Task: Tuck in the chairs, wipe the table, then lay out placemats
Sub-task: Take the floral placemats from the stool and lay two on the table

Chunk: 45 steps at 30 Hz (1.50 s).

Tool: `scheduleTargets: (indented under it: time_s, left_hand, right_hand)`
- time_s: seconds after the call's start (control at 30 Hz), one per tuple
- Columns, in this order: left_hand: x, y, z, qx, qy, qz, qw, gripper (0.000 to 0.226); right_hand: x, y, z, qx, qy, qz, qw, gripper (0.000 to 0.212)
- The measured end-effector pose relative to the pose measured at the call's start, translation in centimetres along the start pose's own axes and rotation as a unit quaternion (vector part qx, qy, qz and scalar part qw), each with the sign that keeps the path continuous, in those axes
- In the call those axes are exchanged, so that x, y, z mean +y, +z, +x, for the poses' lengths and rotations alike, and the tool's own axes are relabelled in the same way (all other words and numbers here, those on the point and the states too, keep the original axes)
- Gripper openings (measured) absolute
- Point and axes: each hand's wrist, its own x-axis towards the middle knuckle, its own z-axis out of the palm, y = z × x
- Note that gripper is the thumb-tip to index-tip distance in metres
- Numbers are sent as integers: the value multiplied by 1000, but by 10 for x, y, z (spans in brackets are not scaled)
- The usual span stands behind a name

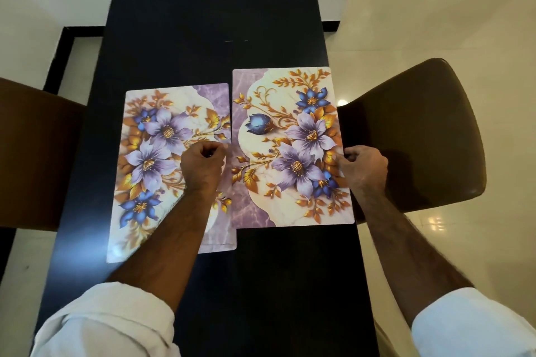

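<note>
Both arms reach forward from white sleeves pushed up to the elbows, with the forearms bare. The left forearm (174, 240) angles in toward the middle. The left hand (203, 166) is knuckles-up with its fingers curled under; whether they pinch anything cannot be told. The right forearm (397, 243) runs up and slightly inward. The right hand (364, 168) is also curled, its thumb laid on the near edge of a placemat (290, 113) and its fingers tucked beneath it, pinching it.

one head-worn camera looks steeply down, close over the dark table (179, 46).
</note>
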Motion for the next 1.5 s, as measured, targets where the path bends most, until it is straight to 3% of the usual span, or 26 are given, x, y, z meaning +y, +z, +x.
scheduleTargets:
  time_s: [0.1, 0.17, 0.23, 0.33, 0.47, 0.6, 0.77, 0.9, 1.1, 1.17, 1.27, 1.37, 1.5]
  left_hand:
    - [-17, -46, -2, 49, 14, -26, 998, 17]
    - [-39, -83, -3, 90, 15, -9, 996, 24]
    - [-65, -121, -2, 125, -33, 63, 990, 48]
    - [-91, -161, 3, 121, -119, 203, 964, 90]
    - [-102, -180, 12, 58, -116, 266, 955, 108]
    - [-100, -186, 18, 24, -112, 266, 957, 97]
    - [-99, -189, 33, -7, -158, 195, 968, 79]
    - [-99, -191, 43, -13, -182, 182, 966, 81]
    - [-118, -216, 59, 25, -176, 258, 949, 95]
    - [-127, -231, 66, 44, -169, 262, 949, 109]
    - [-136, -253, 83, 37, -147, 264, 953, 121]
    - [-145, -267, 99, 4, -90, 286, 954, 94]
    - [-144, -280, 115, -2, -11, 168, 986, 46]
  right_hand:
    - [-13, -2, -16, 56, -16, -14, 998, 47]
    - [-31, 3, -42, 69, -58, -41, 995, 40]
    - [-55, 20, -83, 22, -120, -75, 990, 38]
    - [-95, 60, -157, -113, -231, -91, 962, 38]
    - [-138, 117, -233, -192, -305, -168, 917, 51]
    - [-155, 151, -255, -215, -235, -250, 914, 74]
    - [-162, 159, -260, -240, -196, -294, 904, 78]
    - [-168, 163, -265, -263, -180, -297, 900, 80]
    - [-181, 177, -272, -274, -198, -286, 896, 83]
    - [-182, 179, -274, -245, -201, -271, 909, 81]
    - [-187, 179, -264, -139, -158, -221, 952, 76]
    - [-204, 184, -241, -112, -91, -192, 971, 78]
    - [-226, 202, -217, -103, -75, -161, 979, 63]
